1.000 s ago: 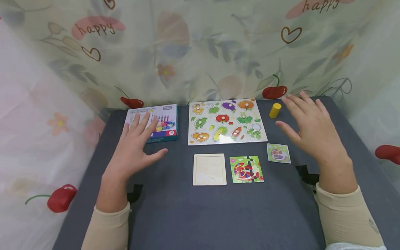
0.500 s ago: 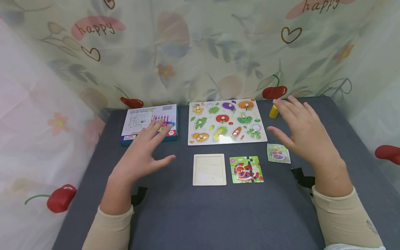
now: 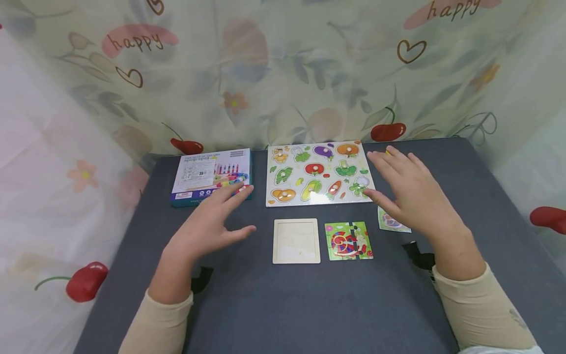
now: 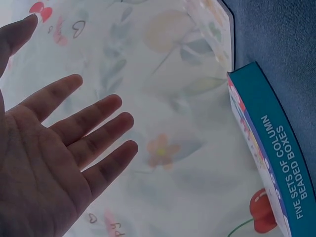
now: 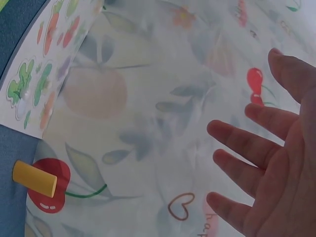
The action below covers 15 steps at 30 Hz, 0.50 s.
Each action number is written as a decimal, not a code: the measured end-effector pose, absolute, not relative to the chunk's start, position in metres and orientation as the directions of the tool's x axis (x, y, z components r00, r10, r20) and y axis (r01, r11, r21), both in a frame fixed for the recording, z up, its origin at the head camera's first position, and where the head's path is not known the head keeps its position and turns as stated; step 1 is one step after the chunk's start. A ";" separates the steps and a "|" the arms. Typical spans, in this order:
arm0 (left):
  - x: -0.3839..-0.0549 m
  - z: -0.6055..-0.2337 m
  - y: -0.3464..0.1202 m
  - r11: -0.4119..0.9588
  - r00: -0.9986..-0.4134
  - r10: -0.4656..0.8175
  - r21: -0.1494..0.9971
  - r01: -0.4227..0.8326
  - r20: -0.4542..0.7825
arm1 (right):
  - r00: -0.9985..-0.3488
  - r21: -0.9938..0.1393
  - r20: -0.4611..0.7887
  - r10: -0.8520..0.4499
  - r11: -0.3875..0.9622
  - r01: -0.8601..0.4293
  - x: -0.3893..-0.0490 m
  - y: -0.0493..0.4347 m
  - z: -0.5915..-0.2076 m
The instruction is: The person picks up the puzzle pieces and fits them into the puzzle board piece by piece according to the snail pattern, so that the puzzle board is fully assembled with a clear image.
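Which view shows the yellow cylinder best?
Right wrist: the yellow cylinder shows end to end at lower left, with nothing in front of it. In the head view the right hand hides nearly all of it, leaving only a yellow speck. The left wrist view doesn't show it.

On my left wrist feed I read "FIVE SETS OF COLUMN BEADED BOXES" in pale capitals along the teal side of the box [image 4: 269, 128], which lies by the far left corner of the tabletop [image 3: 309, 314]. The print on its top face is too blurred and small for me to make out. Beyond the tabletop's far edge, my head view shows "happy" twice on the cloth [image 3: 283, 73], each on a pink patch [image 3: 139, 40]; my right wrist view catches a cropped "hap".
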<state>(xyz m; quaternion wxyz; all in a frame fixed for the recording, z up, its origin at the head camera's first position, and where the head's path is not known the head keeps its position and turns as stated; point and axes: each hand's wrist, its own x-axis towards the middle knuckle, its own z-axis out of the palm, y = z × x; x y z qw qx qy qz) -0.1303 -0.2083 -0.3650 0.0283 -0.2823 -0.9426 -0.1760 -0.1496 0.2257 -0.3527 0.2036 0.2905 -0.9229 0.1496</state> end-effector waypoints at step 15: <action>-0.133 -0.375 -0.194 0.790 -0.842 0.538 0.335 0.513 0.021 | -0.752 -0.128 0.392 -0.530 0.778 -0.615 -0.149 0.207 -0.363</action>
